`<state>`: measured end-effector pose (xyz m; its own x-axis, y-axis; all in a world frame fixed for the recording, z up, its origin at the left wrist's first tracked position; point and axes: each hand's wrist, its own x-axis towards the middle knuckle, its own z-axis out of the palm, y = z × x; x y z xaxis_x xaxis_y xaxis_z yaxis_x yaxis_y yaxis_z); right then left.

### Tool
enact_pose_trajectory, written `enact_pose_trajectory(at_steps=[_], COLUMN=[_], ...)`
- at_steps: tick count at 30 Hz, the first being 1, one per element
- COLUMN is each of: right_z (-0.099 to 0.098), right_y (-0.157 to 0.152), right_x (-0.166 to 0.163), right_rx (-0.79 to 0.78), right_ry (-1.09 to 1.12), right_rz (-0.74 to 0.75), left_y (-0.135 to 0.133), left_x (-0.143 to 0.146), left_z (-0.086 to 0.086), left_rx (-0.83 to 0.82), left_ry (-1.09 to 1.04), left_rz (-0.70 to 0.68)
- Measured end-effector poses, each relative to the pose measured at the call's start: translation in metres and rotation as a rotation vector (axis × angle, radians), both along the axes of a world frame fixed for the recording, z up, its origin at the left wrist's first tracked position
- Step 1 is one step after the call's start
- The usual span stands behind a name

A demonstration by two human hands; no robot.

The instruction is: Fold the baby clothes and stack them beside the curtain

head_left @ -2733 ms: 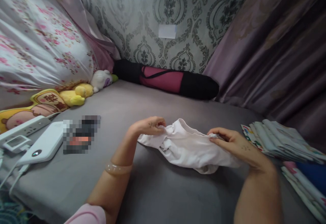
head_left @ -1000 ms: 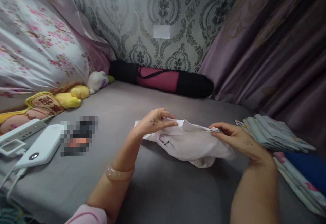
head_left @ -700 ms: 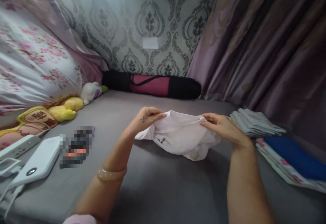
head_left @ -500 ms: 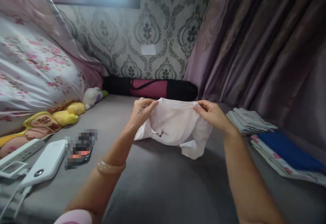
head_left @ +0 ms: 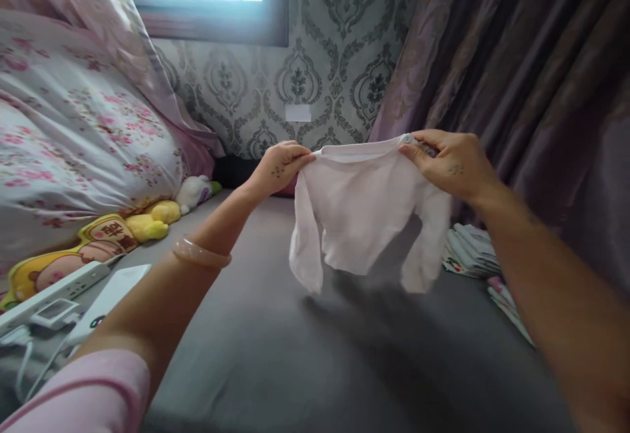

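A small pale pink long-sleeved shirt (head_left: pixel 364 213) hangs in the air above the grey bed sheet (head_left: pixel 256 328), its body and both sleeves dangling. My left hand (head_left: pixel 281 167) pinches the left end of the neckline between thumb and fingers. At the other end, my right hand (head_left: pixel 450 161) grips the right shoulder, beside a small round button (head_left: pixel 407 138). The neckline is pulled fairly straight between the two hands. Beneath the shirt, a dark shadow falls on the sheet.
Folded clothes (head_left: pixel 470 249) lie at the right, partly behind my right forearm. On the left are a power strip (head_left: pixel 73 288), a white power bank (head_left: pixel 113 298) with cables, and plush toys (head_left: pixel 118 229). A dark roll (head_left: pixel 236 170) rests against the back wall.
Both hands have risen and spread apart, lifting the shirt off the sheet so that it hangs unfolded. The view has tilted up, and my left forearm now hides the phone.
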<state>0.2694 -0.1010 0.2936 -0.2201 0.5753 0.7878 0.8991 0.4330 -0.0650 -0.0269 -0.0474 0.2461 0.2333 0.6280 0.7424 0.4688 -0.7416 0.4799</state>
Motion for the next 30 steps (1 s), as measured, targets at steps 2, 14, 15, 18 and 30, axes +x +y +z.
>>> enact_pose_trajectory(at_steps=[2, 14, 15, 18, 30], right_z=[0.018, 0.079, 0.076, 0.056, -0.022], right_y=[-0.004, -0.054, -0.051, -0.036, 0.026], right_x=[0.000, -0.018, -0.012, 0.009, 0.008], right_rx=[0.026, -0.323, -0.385, -0.597, -0.428], right_ry=[-0.062, -0.002, 0.042, 0.162, 0.204], right_rz=[0.000, 0.004, 0.008, 0.082, 0.241], left_y=[0.002, -0.006, -0.006, -0.005, 0.004], left_x=[-0.001, 0.040, 0.036, 0.020, -0.014], left_z=[0.009, 0.004, 0.003, 0.003, 0.015], left_rx=[-0.129, -0.742, -0.624, -0.278, 0.089], left_ry=[-0.048, -0.601, -0.563, -0.338, 0.129], left_rz=[-0.058, -0.363, -0.317, -0.163, 0.192])
